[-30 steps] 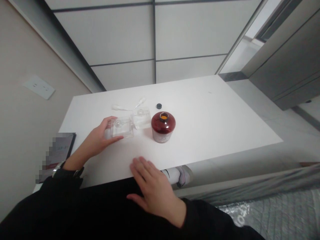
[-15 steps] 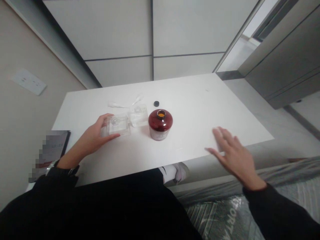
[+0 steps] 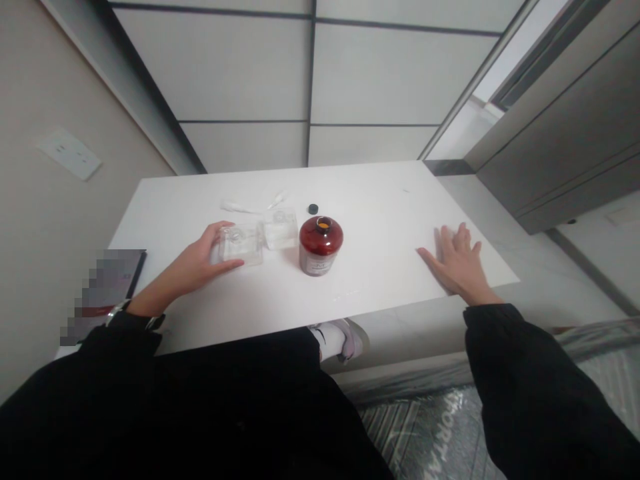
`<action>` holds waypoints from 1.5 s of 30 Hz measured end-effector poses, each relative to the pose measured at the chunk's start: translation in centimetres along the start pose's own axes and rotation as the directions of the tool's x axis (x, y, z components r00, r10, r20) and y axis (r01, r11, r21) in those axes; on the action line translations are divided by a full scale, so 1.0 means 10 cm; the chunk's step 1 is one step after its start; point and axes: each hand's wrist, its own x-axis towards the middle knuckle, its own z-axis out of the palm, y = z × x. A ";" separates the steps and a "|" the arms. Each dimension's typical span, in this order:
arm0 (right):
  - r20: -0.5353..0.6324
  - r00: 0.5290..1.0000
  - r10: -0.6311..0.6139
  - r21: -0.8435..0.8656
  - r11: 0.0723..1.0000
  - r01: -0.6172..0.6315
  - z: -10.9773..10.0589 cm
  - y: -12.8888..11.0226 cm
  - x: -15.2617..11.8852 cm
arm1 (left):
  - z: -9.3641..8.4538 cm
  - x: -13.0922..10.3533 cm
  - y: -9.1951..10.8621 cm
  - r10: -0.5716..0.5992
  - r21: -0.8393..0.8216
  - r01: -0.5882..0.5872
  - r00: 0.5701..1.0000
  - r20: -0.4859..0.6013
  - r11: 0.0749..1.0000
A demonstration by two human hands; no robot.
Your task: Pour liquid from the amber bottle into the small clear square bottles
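Observation:
On the white table (image 3: 380,200) stands a dark red bottle (image 3: 321,245) with an open neck and a pale label. A small black cap (image 3: 313,209) lies behind it. Two clear square containers sit left of the bottle: one (image 3: 280,230) beside it, the other (image 3: 242,244) farther left. My left hand (image 3: 203,263) has its thumb and fingers around the left side of that farther container. My right hand (image 3: 459,263) rests on the table near its right edge, fingers spread, holding nothing.
Thin clear plastic pieces (image 3: 240,207) lie behind the containers. A dark-edged, partly pixelated flat item (image 3: 113,287) is at the table's left edge. White panels stand behind the table, and a wall with a socket (image 3: 70,155) is on the left.
My right hand has come down onto the tabletop with its fingers spread. My left hand stays at the clear container. The camera view has shifted slightly.

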 end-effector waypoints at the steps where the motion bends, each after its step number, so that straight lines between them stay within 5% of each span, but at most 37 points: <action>1: -0.024 1.000 0.001 0.008 1.000 -0.001 -0.01 -0.08 -0.02 | 0.00 0.00 0.00 0.001 0.004 -0.001 1.000 -0.004 1.000; 4: -0.052 0.998 -0.033 0.089 0.995 0.038 -0.06 -0.52 -0.22 | 0.00 -0.01 0.01 0.011 0.005 -0.011 1.000 -0.008 1.000; 10: -0.019 0.984 -0.177 0.237 0.955 0.177 -0.18 -1.90 -0.81 | 0.01 0.00 -0.04 0.010 0.005 -0.010 1.000 0.000 1.000; 13: 0.013 0.974 -0.226 0.296 0.931 0.212 -0.23 -2.32 -0.92 | 0.01 0.00 -0.02 0.004 0.005 -0.004 1.000 0.007 1.000; 17: 0.083 0.984 -0.159 0.307 0.943 0.126 -0.23 -2.14 -0.76 | 0.02 -0.02 0.00 0.008 0.006 -0.008 1.000 0.000 1.000; 23: 0.073 0.965 0.252 0.357 0.897 -0.262 -0.24 -1.01 -0.28 | 0.04 -0.01 -0.03 0.029 -0.015 -0.029 0.999 0.013 0.999; 27: -0.008 0.966 0.259 0.489 0.844 -0.222 -0.34 -0.68 -0.09 | 0.05 0.00 -0.05 0.036 -0.026 -0.035 0.999 0.014 0.999; 32: -0.140 0.970 0.198 0.785 0.620 -0.013 -0.48 -0.84 0.28 | 0.05 -0.01 -0.02 0.036 -0.023 -0.036 0.999 0.015 0.999; 37: -0.258 0.952 0.167 0.931 0.305 0.199 -0.64 -1.21 1.00 | 0.03 -0.03 0.03 0.011 -0.033 -0.011 1.000 0.012 0.999; 39: -0.290 0.950 0.117 0.956 0.072 0.283 -0.70 -1.40 1.26 | 0.02 -0.03 0.03 0.008 -0.045 -0.007 1.000 0.018 0.999; 42: -0.307 0.951 0.032 0.947 -0.089 0.308 -0.76 -1.71 1.44 | 0.02 -0.01 -0.01 0.018 -0.060 -0.018 1.000 0.015 0.998; 45: -0.272 0.953 -0.130 0.951 -0.186 0.246 -0.79 -1.98 1.33 | 0.01 0.00 -0.05 0.034 -0.071 -0.033 0.999 0.000 0.997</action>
